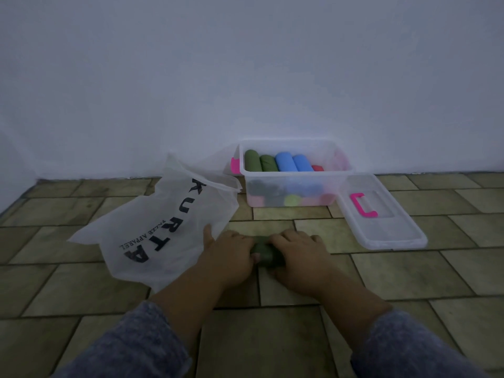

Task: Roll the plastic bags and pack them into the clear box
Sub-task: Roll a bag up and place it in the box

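A dark green rolled bag (265, 255) lies on the tiled floor between my hands. My left hand (227, 255) grips its left end and my right hand (297, 257) covers its right end. Behind them, against the wall, stands the clear box (293, 177) with pink clips. It holds several rolled bags: green rolls (259, 162), blue rolls (293, 162), a red one and others lower down. A large white bag printed "KURTA" (161, 227) lies flat to the left, touching my left thumb.
The clear lid (387, 225) with a pink handle (361, 204) lies on the floor right of the box. A white wall runs close behind the box. Olive floor tiles (422, 274) spread all around.
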Demonstrator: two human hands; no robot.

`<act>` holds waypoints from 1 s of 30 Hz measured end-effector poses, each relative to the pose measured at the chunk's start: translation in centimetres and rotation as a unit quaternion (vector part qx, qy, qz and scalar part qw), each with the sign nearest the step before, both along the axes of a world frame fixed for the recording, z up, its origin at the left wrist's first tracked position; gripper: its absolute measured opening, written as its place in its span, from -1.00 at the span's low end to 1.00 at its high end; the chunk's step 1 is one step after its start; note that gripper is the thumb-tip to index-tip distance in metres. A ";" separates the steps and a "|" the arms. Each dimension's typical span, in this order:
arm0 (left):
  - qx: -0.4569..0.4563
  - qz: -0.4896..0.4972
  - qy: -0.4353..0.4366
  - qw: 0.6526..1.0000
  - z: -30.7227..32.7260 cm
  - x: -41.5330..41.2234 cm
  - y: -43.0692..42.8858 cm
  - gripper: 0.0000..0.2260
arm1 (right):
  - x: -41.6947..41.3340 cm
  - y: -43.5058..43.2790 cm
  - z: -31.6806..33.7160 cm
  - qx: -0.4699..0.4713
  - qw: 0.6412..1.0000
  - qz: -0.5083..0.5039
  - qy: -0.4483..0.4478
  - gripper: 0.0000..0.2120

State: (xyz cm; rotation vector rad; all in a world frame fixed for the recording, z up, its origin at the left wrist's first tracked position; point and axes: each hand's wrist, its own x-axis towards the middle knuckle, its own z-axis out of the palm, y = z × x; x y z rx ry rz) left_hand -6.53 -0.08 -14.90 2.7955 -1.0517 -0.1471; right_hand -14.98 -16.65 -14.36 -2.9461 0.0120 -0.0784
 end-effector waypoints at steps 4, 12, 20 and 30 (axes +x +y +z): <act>-0.040 0.132 -0.034 0.990 1.0 -0.6 -1.1 -0.54 | 0.5 0.2 0.4 -0.037 0.997 -0.048 0.038 -0.63; -0.279 0.311 0.400 0.816 2.1 -2.2 -4.7 -0.36 | 0.9 0.4 2.1 0.180 0.953 -0.150 0.190 -0.77; -0.486 0.344 0.478 0.645 1.2 -2.8 -5.8 -0.81 | -1.3 0.2 2.2 0.442 0.865 -0.165 0.169 -0.75; -0.361 0.164 0.090 0.914 7.2 3.2 -8.6 -0.44 | 1.7 -6.7 9.0 0.645 0.738 -0.184 0.076 -0.82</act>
